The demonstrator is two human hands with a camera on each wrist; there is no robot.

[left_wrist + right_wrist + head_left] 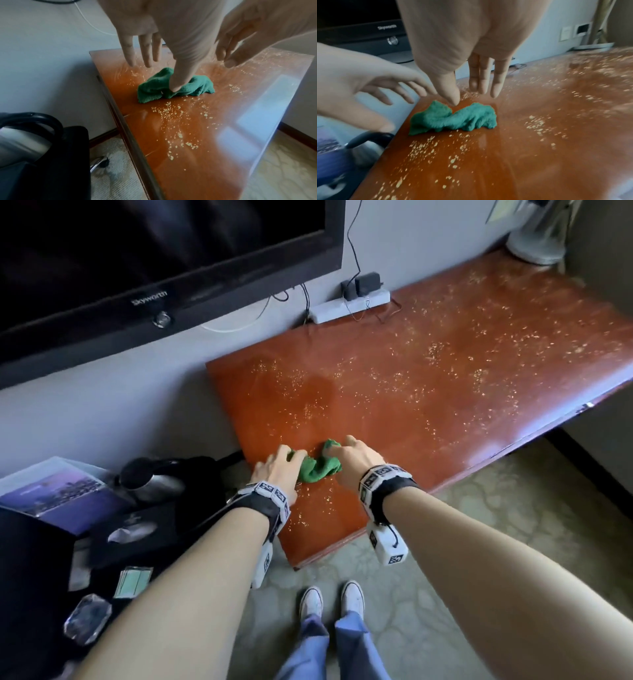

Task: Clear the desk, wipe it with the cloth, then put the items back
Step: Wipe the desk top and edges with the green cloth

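Crumpled green terry cloth (pixel 317 465) is seen lying on the glossy reddish-brown wooden table (pixel 445 378), near its left end and front-left corner. Left hand (pixel 279 470) is placed over the cloth's left part, fingers spread and mostly straight; in the left wrist view the thumb (pixel 181 75) is pressed down into the cloth's folds, the other fingers held just above the tabletop. Right hand (pixel 352 460) is held over the cloth's right part, fingers straight and relaxed, nothing gripped; in the right wrist view its thumb tip (pixel 453 100) sits at the cloth's upper edge, contact not clearly shown. Pale yellow crumbs (pixel 445 350) are scattered across most of the table, including around the cloth. At the table's back edge, against the wall, a white power strip (pixel 349 306) with black adapters plugged in is found; at the far right end a white round fan base (pixel 537 244). A black flat-screen television (pixel 154 268) is mounted on the wall above left. Left of the table, off it, a steel kettle with black handle (pixel 150 481), a purple-covered booklet (pixel 61 494), a black tissue box (pixel 133 532) and a clear glass ashtray (pixel 87 619) are parked on a dark surface. White sneakers (pixel 330 601) are visible on the patterned carpet below.
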